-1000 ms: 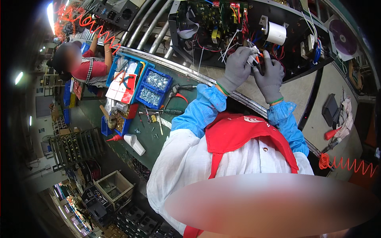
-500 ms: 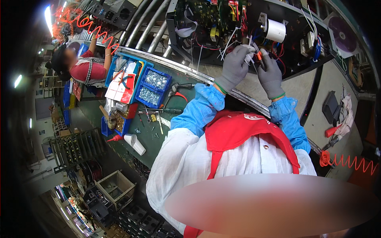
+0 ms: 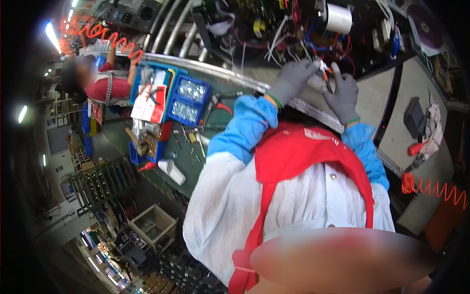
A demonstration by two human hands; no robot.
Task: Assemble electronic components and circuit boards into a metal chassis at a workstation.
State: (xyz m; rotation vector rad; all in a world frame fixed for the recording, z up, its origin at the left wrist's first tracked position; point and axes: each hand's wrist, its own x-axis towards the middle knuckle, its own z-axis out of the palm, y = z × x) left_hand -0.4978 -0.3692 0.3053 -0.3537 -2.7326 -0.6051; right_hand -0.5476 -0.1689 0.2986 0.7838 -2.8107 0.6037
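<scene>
One gloved right hand (image 3: pixel 342 93) pinches an orange tool (image 3: pixel 326 75) at upper center, beside an open chassis (image 3: pixel 367 63); the left hand (image 3: pixel 293 81) bunches its fingers, hold unclear. Wiring work, apparently underway, calls for steadiness.

Black chassis (image 3: pixel 372 64) around 1 o'clock gets chopped by the top edge, and that white bit (image 3: pixel 322 65) at the left hand (image 3: pixel 296 81) is way too blurry to ID.
</scene>
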